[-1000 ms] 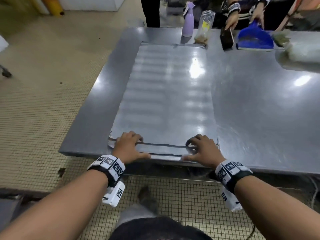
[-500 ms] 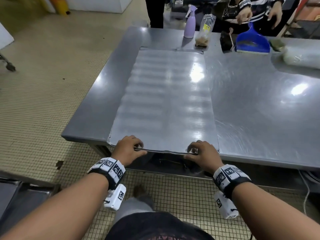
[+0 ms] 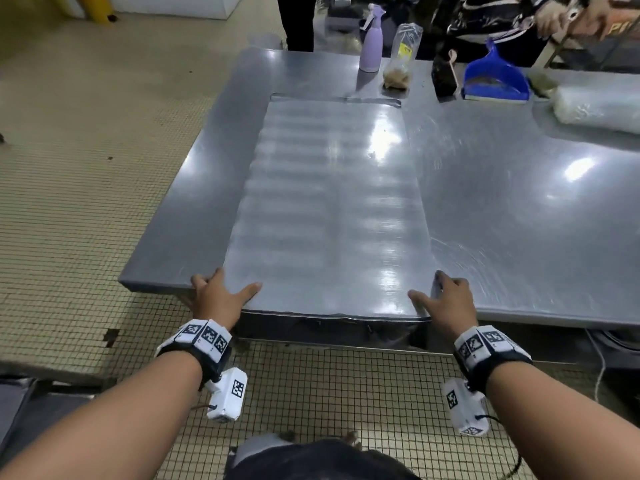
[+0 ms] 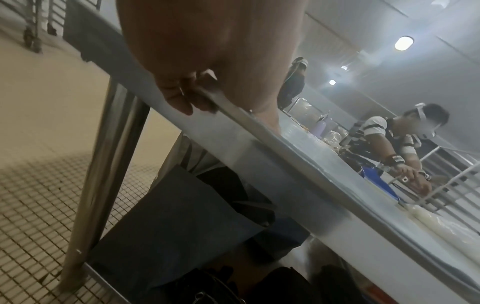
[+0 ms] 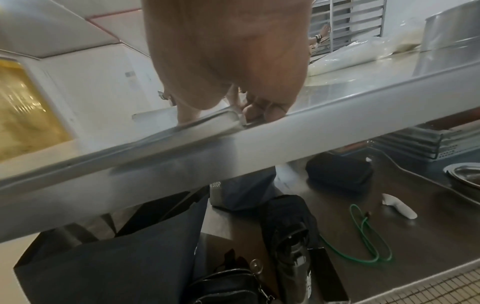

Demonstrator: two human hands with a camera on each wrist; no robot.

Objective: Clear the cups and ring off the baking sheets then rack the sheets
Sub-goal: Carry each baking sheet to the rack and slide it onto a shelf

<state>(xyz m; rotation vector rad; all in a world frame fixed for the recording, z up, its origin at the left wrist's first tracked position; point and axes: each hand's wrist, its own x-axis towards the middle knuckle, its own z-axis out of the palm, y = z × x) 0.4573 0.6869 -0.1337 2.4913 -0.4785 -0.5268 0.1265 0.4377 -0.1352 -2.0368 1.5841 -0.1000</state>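
Note:
A large bare baking sheet [image 3: 332, 202] lies lengthwise on the steel table [image 3: 519, 220], its near end slightly over the table's front edge. No cups or ring show on it. My left hand [image 3: 221, 294] grips the near left corner, thumb on top. In the left wrist view its fingers [image 4: 182, 98] curl under the sheet's rim [image 4: 231, 111]. My right hand [image 3: 446, 299] grips the near right corner the same way. The right wrist view shows its fingers [image 5: 259, 111] hooked round the rim [image 5: 215, 120].
At the table's far end stand a purple spray bottle [image 3: 371, 46], a plastic bag [image 3: 401, 53], a brush [image 3: 445, 77], a blue dustpan [image 3: 495, 81] and a plastic-wrapped roll [image 3: 595, 109]. Other people work there. Bags [image 5: 155, 257] fill the lower shelf. A metal rack [image 4: 446, 195] stands beyond.
Both hands have slid apart from the middle of the sheet's near edge to its two near corners. The sheet has come nearer the table's front edge.

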